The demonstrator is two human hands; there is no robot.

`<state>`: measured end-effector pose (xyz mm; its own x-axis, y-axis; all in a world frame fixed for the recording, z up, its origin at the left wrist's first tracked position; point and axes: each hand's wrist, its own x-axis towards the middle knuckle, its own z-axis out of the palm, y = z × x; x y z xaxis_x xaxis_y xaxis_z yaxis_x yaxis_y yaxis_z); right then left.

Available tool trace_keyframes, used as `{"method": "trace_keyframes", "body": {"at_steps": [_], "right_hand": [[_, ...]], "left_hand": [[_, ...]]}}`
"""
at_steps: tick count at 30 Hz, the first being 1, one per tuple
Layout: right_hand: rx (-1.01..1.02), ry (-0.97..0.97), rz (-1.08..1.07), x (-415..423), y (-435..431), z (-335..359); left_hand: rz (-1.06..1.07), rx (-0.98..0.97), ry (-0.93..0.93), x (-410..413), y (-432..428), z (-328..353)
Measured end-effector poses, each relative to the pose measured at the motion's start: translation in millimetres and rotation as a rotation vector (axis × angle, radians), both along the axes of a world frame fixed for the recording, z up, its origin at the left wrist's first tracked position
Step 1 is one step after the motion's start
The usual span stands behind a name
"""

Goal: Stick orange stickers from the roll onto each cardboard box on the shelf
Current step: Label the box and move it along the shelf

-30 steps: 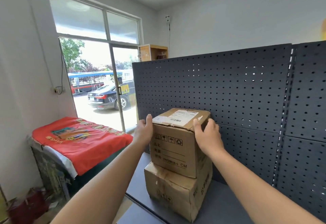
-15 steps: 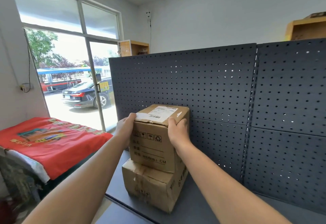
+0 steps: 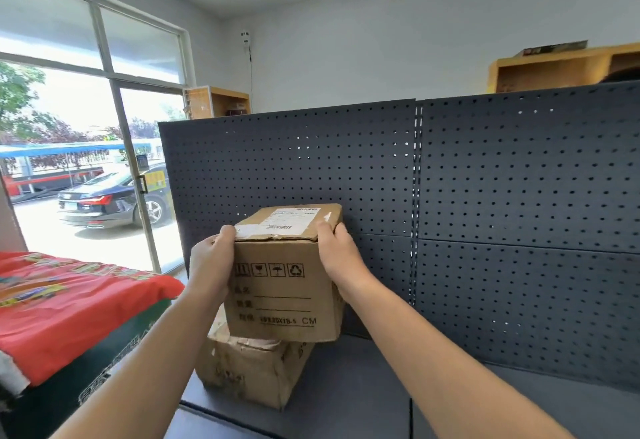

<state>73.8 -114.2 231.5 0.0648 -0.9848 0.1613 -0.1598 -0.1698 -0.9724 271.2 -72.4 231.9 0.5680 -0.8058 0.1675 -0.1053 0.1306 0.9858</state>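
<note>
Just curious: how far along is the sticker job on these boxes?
Done: nothing that shows; no orange sticker appears on the visible faces of the upper box or lower box. In hand: left hand and right hand grip the upper box's sides. Left: stickering both boxes on the shelf.

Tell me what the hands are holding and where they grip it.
The upper cardboard box, clasped between both: left hand on its upper left side, right hand on its upper right side.

Arms outstretched; left hand, right hand grip box sides.
</note>
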Motion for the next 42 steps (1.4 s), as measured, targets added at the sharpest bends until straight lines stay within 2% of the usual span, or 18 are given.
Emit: {"method": "trace_keyframes", "body": {"at_steps": [10,19,26,31,42], "right_hand": [[-0.036,-0.162,-0.064,-142.5,57.2,-9.7],[-0.058,-0.064,-0.193,-302.4,97.4,-25.7],[0.000,-0.004,-0.247,-405.5,125.0,-53.9],[0.029,0.010,-0.265,-455.5,135.5,-81.2],[0.080,0.043,-0.346,-508.3,128.3,-127.5]], "left_hand": [[-0.152,-0.120,-0.023,-136.0,41.4,1.3],[-0.352,-0.146,-0.032,-283.6,61.9,-26.9],[-0.516,-0.079,-0.056,-378.3,64.7,-67.5],[-0.625,-0.047,-0.071,-422.5,68.3,-97.1],[-0.633,0.046,-0.053,-478.1,62.1,-141.2]]}}
